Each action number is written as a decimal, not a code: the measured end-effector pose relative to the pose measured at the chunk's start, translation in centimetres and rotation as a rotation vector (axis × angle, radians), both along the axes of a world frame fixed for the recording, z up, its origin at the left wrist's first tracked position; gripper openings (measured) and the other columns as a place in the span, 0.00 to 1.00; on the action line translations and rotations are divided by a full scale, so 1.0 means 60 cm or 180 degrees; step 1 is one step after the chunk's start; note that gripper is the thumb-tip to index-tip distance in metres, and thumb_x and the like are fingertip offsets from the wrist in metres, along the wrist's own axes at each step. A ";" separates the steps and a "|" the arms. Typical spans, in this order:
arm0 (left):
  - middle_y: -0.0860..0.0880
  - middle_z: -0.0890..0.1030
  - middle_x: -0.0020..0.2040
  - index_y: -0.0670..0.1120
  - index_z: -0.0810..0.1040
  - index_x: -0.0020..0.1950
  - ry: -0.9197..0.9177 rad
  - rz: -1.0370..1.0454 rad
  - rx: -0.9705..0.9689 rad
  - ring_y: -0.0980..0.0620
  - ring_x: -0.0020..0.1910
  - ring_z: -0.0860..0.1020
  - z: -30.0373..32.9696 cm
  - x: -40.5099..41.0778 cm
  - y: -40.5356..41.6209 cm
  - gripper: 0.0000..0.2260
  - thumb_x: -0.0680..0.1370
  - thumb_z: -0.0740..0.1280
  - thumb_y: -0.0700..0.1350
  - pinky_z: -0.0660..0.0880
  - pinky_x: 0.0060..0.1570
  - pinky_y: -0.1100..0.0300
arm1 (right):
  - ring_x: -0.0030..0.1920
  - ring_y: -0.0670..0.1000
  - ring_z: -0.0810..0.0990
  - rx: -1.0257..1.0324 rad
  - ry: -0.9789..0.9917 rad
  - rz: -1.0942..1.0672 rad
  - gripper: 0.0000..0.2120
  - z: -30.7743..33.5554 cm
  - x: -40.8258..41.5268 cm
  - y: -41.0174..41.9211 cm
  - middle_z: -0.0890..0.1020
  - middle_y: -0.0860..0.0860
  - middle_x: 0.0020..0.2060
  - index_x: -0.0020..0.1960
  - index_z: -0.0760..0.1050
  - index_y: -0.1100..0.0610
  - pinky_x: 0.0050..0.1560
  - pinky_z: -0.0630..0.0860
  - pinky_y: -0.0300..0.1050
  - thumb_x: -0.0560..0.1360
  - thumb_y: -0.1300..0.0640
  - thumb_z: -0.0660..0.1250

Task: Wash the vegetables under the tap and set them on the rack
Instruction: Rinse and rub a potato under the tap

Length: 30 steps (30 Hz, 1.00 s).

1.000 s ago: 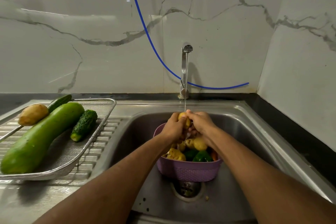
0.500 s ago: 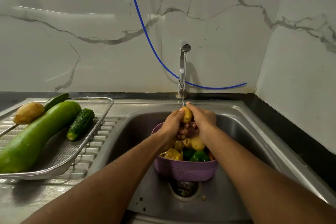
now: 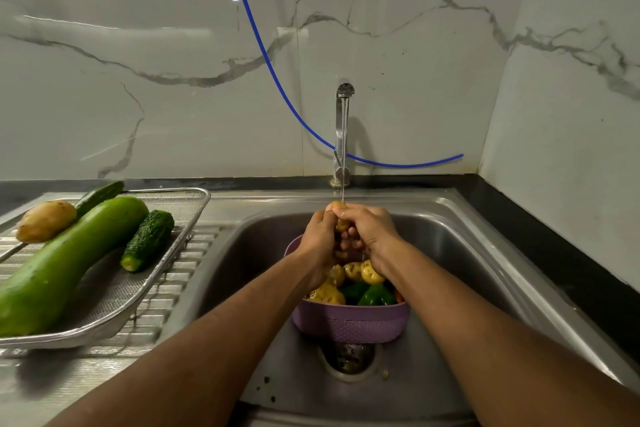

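Note:
A thin stream runs from the steel tap [image 3: 343, 121] onto a small yellow potato [image 3: 339, 207]. My left hand [image 3: 320, 236] and my right hand [image 3: 369, 230] both grip that potato, and their fingers hide most of it. Under the hands a purple basket [image 3: 349, 322] stands in the sink [image 3: 450, 253], holding more potatoes [image 3: 362, 272] and green peppers [image 3: 374, 295]. On the left drainboard a wire mesh rack [image 3: 138, 298] carries a long green gourd [image 3: 65, 263], a bitter gourd [image 3: 148, 239], a cucumber [image 3: 100, 193] and a potato [image 3: 46, 220].
The sink drain [image 3: 349, 357] lies just in front of the basket. A blue hose [image 3: 270, 62] hangs down the marble wall behind the tap. A black counter strip [image 3: 554, 260] runs along the sink's right side.
Both hands have kept rubbing the potato under the stream and closed more tightly over it. The rack and basket have not moved.

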<state>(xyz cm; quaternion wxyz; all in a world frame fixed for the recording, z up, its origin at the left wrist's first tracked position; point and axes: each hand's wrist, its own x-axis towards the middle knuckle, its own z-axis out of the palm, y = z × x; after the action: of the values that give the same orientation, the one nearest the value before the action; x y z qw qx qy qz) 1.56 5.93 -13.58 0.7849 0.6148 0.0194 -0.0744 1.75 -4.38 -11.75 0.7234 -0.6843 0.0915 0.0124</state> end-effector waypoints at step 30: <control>0.43 0.82 0.55 0.46 0.78 0.61 -0.0690 0.0446 0.0427 0.45 0.58 0.82 -0.007 0.017 0.006 0.15 0.88 0.53 0.47 0.81 0.59 0.49 | 0.53 0.55 0.87 0.0449 -0.0260 0.0198 0.22 -0.021 -0.015 0.015 0.85 0.55 0.56 0.73 0.74 0.51 0.53 0.85 0.57 0.80 0.60 0.70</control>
<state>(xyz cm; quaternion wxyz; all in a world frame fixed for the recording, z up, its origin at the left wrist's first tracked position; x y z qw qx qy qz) 2.60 6.30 -14.03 0.7429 0.6674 -0.0176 0.0489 0.82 -3.51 -13.02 0.7722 -0.6341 0.0395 0.0133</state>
